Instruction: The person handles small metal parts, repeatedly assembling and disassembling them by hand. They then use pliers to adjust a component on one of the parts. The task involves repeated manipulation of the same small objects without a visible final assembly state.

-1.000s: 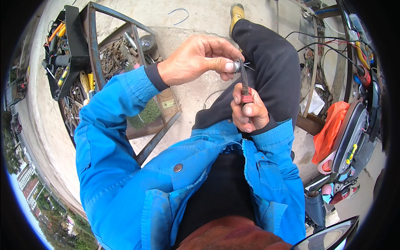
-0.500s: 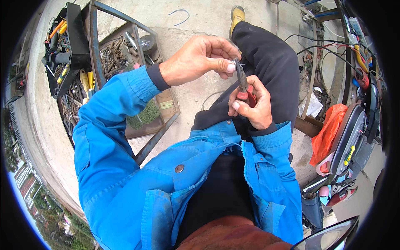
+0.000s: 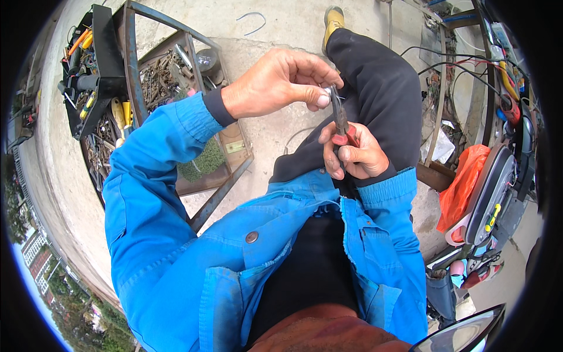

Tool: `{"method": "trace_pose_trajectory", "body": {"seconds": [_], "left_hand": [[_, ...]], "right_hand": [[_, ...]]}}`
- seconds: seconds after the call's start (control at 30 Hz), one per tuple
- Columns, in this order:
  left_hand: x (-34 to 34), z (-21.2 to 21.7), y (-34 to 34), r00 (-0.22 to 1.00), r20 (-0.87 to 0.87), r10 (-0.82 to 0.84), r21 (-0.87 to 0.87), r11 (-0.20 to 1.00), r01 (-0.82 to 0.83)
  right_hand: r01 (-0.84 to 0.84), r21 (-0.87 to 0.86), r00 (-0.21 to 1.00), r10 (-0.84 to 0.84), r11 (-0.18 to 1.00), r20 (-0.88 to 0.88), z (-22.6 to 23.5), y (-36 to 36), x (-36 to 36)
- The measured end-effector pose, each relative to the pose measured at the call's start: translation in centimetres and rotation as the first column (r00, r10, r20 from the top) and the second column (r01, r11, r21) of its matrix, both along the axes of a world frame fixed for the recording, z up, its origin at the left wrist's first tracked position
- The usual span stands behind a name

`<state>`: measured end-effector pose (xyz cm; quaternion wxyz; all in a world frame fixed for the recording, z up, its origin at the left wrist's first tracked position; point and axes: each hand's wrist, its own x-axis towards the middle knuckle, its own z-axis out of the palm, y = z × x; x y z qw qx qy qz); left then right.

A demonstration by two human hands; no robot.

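My right hand (image 3: pixel 353 154) grips red-handled pliers (image 3: pixel 340 120), jaws pointing up. My left hand (image 3: pixel 280 82) pinches a small metal piece (image 3: pixel 329 89) at the tip of the pliers' jaws, thumb and forefinger closed on it. Both hands work above my raised knee in dark trousers (image 3: pixel 375 88). Blue jacket sleeves cover both forearms. The small piece is mostly hidden by my fingers.
An open black toolbox (image 3: pixel 94 82) with screwdrivers and metal parts lies at the left inside a dark metal frame (image 3: pixel 132 64). Cables (image 3: pixel 463 64), an orange plastic bag (image 3: pixel 466 176) and a round machine (image 3: pixel 492 199) crowd the right side. A bent wire (image 3: pixel 252 20) lies on the concrete floor.
The hands have shifted slightly; my right hand has turned the pliers a little while my left fingers stay pinched at the jaws.
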<state>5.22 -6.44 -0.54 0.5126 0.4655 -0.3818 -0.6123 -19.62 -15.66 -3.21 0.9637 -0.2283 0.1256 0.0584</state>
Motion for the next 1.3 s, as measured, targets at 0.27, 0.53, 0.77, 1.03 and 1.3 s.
{"method": "trace_pose_trajectory", "body": {"seconds": [0.27,0.53,0.77,1.03,1.3], "left_hand": [[-0.5,1.2,0.5,0.98,0.192,0.046,-0.016,0.999,-0.043],[-0.9,1.3,0.8,0.981,0.164,0.106,-0.099,0.991,-0.09],[-1.0,1.7,0.8,0.978,0.176,0.112,-0.136,0.987,-0.088],[-0.7,1.5,0.6,0.971,0.193,0.141,-0.133,0.984,-0.117],[-1.0,1.1,0.5,0.952,0.176,0.249,-0.177,0.96,-0.218]], "right_hand": [[0.142,-0.446,0.97,-0.213,0.884,-0.114,-0.1,0.8,-0.2],[0.223,-0.637,0.925,-0.366,0.738,-0.1,-0.4,1.5,0.1],[0.219,-0.859,0.886,-0.462,0.463,-0.022,-0.7,1.7,0.5],[0.191,-0.975,0.863,-0.492,0.113,0.112,-0.7,1.6,1.3],[0.239,-0.968,0.824,-0.511,-0.075,0.243,-1.5,1.7,2.4]]}}
